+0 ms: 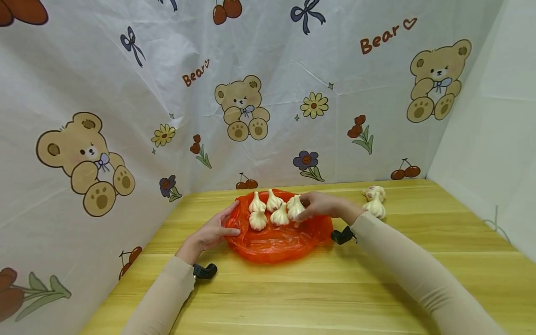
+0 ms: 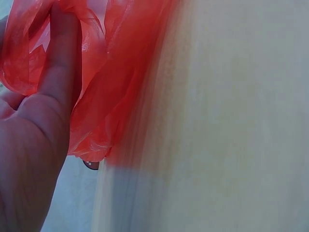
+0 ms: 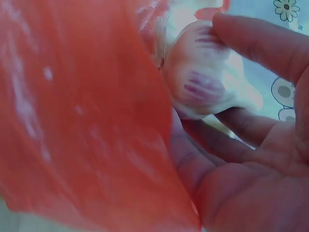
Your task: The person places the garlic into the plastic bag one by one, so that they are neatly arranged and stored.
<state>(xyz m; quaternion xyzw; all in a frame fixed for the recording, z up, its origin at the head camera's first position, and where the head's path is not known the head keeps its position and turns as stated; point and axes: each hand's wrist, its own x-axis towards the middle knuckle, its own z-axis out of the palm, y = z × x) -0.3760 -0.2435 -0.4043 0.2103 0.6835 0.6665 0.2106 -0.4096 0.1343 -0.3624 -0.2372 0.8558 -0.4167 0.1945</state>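
A red plastic bag [image 1: 268, 251] lies spread wide at the middle of the table, with several whitish garlic bulbs [image 1: 257, 221] inside. At its left side, my left hand [image 1: 211, 232] holds the bag's edge, thumb toward the front. The left wrist view shows a finger [image 2: 60, 58] against the crinkled red film. My right hand [image 1: 322, 204] reaches in from the right and grips a garlic bulb [image 1: 296, 210] at the right end of the group. Purple streaks mark this garlic bulb [image 3: 200, 72] in the right wrist view, between thumb and fingers, with bag film beside it.
Two more garlic bulbs [image 1: 375, 208] lie on the wooden table [image 1: 259, 302] behind my right forearm. A white cloth printed with bears [image 1: 243, 109] hangs at the back and left. A thin pale cord [image 1: 497, 225] sits at the right edge.
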